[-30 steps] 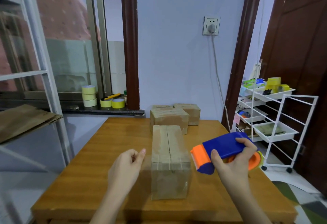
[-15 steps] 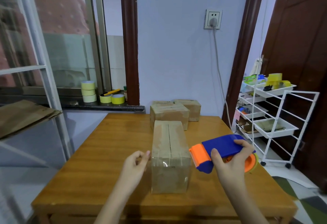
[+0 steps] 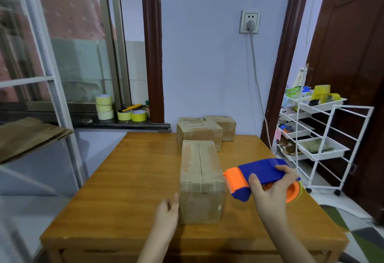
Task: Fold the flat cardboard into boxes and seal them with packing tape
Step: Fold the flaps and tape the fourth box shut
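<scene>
A long brown cardboard box [image 3: 200, 177] lies lengthwise on the wooden table [image 3: 128, 179], its top flaps closed along a centre seam with clear tape over the near end. My left hand [image 3: 167, 216] is at the box's near left corner, thumb against its side, fingers loosely curled and blurred. My right hand [image 3: 270, 193] grips a blue and orange tape dispenser [image 3: 259, 176] just right of the box, slightly above the table. Two more closed boxes [image 3: 199, 135] stand behind it at the table's far edge.
Flat cardboard sheets [image 3: 29, 136] lie on a shelf at left. Rolls of yellow tape [image 3: 104, 107] and a utility knife sit on the window sill. A white wire trolley [image 3: 320, 138] with trays stands to the right of the table, beside a dark door.
My left hand has moved right and nearer, from open space beside the box to its near left corner. The dispenser in my right hand has hardly moved.
</scene>
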Demonstrator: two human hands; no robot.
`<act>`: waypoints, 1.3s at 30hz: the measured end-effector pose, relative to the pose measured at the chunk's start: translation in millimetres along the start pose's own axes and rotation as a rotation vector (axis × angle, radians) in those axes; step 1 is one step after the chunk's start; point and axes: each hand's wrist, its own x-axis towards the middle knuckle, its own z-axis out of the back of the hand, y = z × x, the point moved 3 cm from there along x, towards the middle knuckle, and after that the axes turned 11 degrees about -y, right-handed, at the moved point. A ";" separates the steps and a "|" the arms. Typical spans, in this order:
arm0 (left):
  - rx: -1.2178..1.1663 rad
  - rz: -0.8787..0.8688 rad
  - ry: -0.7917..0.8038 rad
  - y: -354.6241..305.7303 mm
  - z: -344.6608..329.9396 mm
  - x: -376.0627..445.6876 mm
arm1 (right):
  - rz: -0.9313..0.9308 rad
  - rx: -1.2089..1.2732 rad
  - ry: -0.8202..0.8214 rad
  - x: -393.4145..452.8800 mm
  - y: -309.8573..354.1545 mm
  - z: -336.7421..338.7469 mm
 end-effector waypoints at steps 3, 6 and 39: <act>-0.218 -0.043 -0.148 -0.5 4.8 -14.8 | 0.000 -0.014 -0.004 -0.1 -0.7 -0.2; -0.447 -0.179 0.012 -25.2 2.9 -40.5 | -0.002 -0.021 -0.004 -0.3 -0.8 -0.8; 0.883 -1.315 -0.045 -80.5 -20.1 -26.4 | -0.051 0.019 0.012 -8.2 0.6 -15.0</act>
